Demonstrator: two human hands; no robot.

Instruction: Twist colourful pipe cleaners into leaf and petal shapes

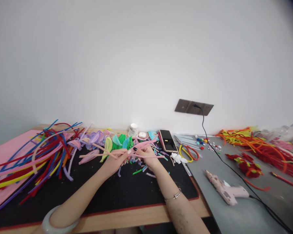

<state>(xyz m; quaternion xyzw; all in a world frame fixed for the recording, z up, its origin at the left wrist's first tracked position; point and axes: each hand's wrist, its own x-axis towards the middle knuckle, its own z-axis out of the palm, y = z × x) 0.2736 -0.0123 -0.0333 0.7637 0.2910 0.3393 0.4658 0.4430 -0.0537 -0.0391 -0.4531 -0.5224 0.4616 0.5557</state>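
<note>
1. The left hand point(117, 158) pinches pink and peach pipe cleaners point(146, 143) between thumb and fingers; the right hand point(147, 155), just beside it and nearly touching, pinches the same bunch, its dark-nailed thumb on top; loose ends stick out on both sides, and I cannot tell which strand sits in which grip.
2. Below both hands lies a black mat point(112, 193) with a red edge, on the wooden counter point(127, 218); cut pipe cleaner pieces point(137, 172) are scattered under and around the right hand.
3. Just beyond the left hand are folded pipe cleaner loops, lilac point(95, 138), yellow point(107, 146) and green point(128, 143); well to its left spreads a multicoloured pipe cleaner bundle point(45, 161), partly over a pink sheet point(5, 146).
4. Beyond the hands stand a white cup point(133, 130) and a small white case point(142, 135); near the right hand, to its right, lie a smartphone point(168, 142), crumpled white tissue point(178, 158) and scissors point(190, 160) with yellow and orange-red handles.
5. Well right of the right hand rests a pink glue gun point(227, 191); beyond it, a red pipe cleaner figure point(249, 168).
</note>
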